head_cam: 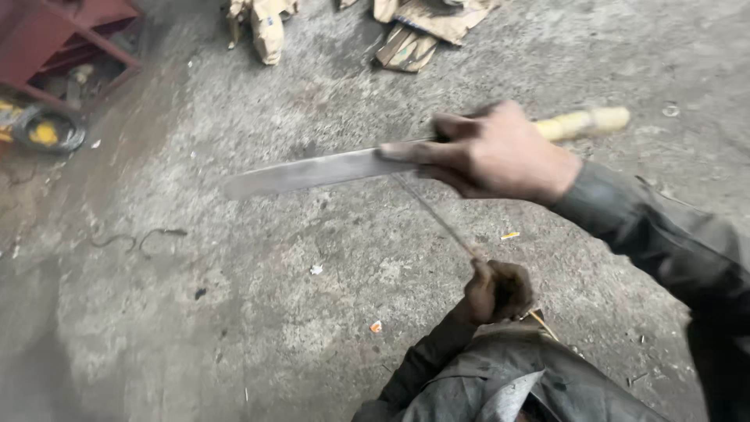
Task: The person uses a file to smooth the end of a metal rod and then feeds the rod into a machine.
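We are seeing a rough grey concrete floor (234, 312) lying underneath, torn brown cardboard scraps (414, 35) sitting at its far edge, a dark red metal frame (62, 39) standing at the upper left, and a yellow-and-black round object (47, 129) resting just beside it.

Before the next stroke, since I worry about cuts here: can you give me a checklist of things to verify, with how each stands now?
1. Right hand wrapped around the long flat file near its yellow handle: ok.
2. Left hand closed on the thin metal rod: ok.
3. File lying across the rod's upper end: ok.
4. Right index finger extended along the file's blade: not ok.
5. Gloves on hands: not ok, both bare.
6. Rod braced against anything: cannot tell.
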